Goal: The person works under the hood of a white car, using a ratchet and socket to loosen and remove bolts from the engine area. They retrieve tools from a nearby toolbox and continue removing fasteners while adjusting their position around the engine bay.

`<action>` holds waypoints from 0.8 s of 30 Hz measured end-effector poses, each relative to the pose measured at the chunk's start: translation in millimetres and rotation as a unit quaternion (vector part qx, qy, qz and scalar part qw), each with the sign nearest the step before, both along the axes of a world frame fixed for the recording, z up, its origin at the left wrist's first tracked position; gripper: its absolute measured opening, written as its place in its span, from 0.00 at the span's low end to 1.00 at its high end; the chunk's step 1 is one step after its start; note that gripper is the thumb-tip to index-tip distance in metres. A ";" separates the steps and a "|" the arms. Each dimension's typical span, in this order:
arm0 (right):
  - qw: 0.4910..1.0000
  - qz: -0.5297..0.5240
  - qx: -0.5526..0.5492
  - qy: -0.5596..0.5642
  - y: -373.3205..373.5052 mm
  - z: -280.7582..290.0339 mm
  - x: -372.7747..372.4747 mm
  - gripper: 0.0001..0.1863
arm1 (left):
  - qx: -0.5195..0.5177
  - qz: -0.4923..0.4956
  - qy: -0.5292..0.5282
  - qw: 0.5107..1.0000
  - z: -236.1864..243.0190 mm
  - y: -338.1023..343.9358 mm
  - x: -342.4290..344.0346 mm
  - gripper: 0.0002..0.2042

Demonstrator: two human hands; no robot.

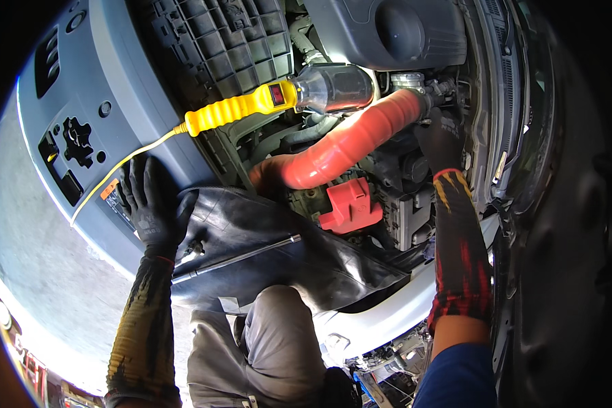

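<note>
My left hand (149,211), in a dark glove, lies flat with fingers spread on the grey front panel (132,88) of a vehicle, beside a black protective cover (251,211). My right hand (442,139), also gloved, reaches into the engine bay at the far end of a thick orange-red hose (350,143). Its fingers look curled there, near a metal fitting (408,81); what they hold is hidden by the glove and shadow. A yellow work lamp (241,109) with a clear guard rests above the hose and lights it up.
A long metal extension bar (238,258) lies on the black cover. A red plastic cap (350,207) sits below the hose. The dark engine cover (394,30) is at the top. The lamp's yellow cord (122,163) runs across the panel beside my left hand.
</note>
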State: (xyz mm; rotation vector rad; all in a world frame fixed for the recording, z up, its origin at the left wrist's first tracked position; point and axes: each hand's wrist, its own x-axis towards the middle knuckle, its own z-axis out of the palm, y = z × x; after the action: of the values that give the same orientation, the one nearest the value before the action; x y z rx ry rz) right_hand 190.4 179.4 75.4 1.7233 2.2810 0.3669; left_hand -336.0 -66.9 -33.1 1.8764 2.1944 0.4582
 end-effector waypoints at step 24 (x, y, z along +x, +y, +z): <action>0.521 -0.462 0.065 0.714 -67.6 -83.9 -151.1 0.49 | 0.043 -0.020 0.042 0.998 -7.1 -1.4 0.2 0.47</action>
State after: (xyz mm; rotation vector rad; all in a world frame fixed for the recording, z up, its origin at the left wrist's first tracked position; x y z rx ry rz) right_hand 39.2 111.8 -8.5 3.6099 1.0285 -1.7179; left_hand -335.8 -68.3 -40.2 2.0139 2.2188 0.4825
